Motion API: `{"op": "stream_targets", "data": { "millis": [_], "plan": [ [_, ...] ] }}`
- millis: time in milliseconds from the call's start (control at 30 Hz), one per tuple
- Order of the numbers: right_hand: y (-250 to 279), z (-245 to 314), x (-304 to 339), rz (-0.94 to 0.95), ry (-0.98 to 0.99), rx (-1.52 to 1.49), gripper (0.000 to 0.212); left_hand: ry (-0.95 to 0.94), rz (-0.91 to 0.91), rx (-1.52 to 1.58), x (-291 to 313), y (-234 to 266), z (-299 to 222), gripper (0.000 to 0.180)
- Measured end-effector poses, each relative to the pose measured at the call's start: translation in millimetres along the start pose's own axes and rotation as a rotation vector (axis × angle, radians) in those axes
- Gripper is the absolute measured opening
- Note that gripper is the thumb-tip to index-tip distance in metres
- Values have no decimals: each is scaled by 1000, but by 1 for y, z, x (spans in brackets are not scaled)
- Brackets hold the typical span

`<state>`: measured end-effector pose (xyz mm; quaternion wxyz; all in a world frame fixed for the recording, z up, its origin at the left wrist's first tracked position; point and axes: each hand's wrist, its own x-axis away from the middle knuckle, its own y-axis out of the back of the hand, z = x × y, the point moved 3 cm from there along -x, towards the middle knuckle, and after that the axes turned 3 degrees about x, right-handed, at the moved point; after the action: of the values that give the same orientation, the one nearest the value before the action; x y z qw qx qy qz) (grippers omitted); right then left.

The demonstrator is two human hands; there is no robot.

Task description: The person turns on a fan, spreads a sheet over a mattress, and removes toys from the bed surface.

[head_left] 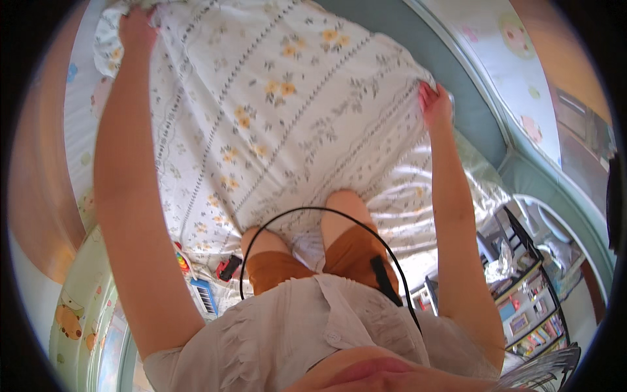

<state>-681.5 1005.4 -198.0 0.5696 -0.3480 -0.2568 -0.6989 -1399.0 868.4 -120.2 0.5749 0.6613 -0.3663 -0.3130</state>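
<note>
A white sheet (313, 98) with yellow flowers, grey leaves and dotted stripes spreads out in front of me, held up wide between both arms. My left hand (138, 29) is closed on its far left part, where the cloth bunches up at the top of the view. On the far right, my right hand (435, 106) pinches the sheet's edge with curled fingers. The cloth slopes down toward my bare knees, with soft wrinkles across it. More pale, shiny-looking fabric (418, 176) lies in folds below my right hand.
A grey-green padded border (470, 72) curves along the far right. Near my left knee lie a red and black toy (228, 268), a blue and white item (204, 297) and a rainbow-coloured toy (182, 262). Shelves (532, 313) full of small things stand at lower right. A black cable (313, 208) loops before me.
</note>
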Motion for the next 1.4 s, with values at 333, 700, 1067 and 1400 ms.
{"op": "stream_targets", "data": {
  "millis": [333,700,1067,1400],
  "plan": [
    [25,-7,-7,-53,-248,-57,26,382,-478,339,19,-95,-101,39],
    [-2,-12,9,-175,-367,47,31,486,-500,-10,-47,-77,-47,21],
    [19,10,-7,-431,105,370,38,490,-478,-169,-49,-112,-36,27],
    [-71,98,-35,-155,289,300,39,483,-579,-171,-55,-122,-32,28]
  ]
}}
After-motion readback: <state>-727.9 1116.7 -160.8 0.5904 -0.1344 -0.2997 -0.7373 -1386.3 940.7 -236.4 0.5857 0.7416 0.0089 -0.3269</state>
